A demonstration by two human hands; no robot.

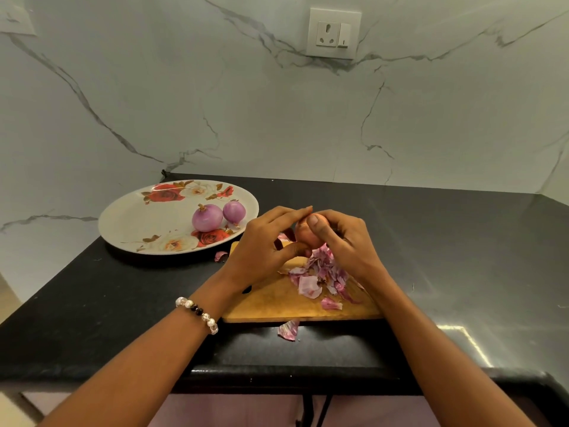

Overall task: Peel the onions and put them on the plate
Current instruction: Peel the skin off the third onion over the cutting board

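An onion [305,234] is held above a wooden cutting board [277,298], gripped between the left hand [266,243] and the right hand [343,241], the right thumb pressed on its top and the left fingers curled around its side. A heap of purple peels [320,277] is seen on the board below. Two peeled onions [207,217] are set on a flowered plate [138,220] to the left, on a black counter [462,241]. A beaded bracelet [197,314] is worn on the left wrist

2 peeled onions [218,216] on floral plate [132,217].
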